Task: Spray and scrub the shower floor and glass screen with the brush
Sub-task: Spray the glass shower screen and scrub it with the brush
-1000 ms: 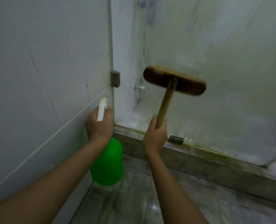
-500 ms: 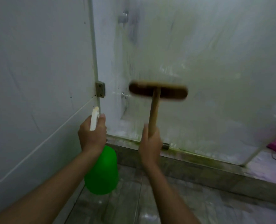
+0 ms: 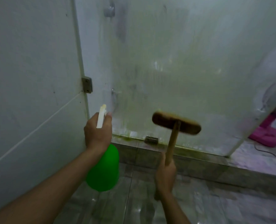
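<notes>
Brush (image 3: 176, 125): wooden head low against the glass screen (image 3: 182, 70), just above the bottom rail. Contact or a small gap cannot be told; the head is blurred. Head's long axis runs left to right, tilted slightly down to the right. Handle drops from mid-head down and a little left into the right hand (image 3: 165, 177), which is wrapped tight around the lower end of the shaft. The head thus lies up and far from that hand, a handle's length away.

Left hand (image 3: 97, 131): grips the neck of a green spray bottle (image 3: 104, 168), white nozzle (image 3: 101, 118) pointing up and away at the glass, one finger up beside the nozzle. It sits left of the brush, well apart from it.

Glass: cloudy, streaked, with yellow-green residue along the base and the tiled curb (image 3: 150, 152).

Judgement: scrubbing the lower pane. The right hand alone drives the brush; strokes likely run across the head's long axis, up and down.

Periphery: metal bracket (image 3: 87, 84) on the white wall at left, small clip (image 3: 151, 139) on the bottom rail, wet grey floor (image 3: 134, 204) near, pink slippers (image 3: 265, 136) far right beyond the glass edge.
</notes>
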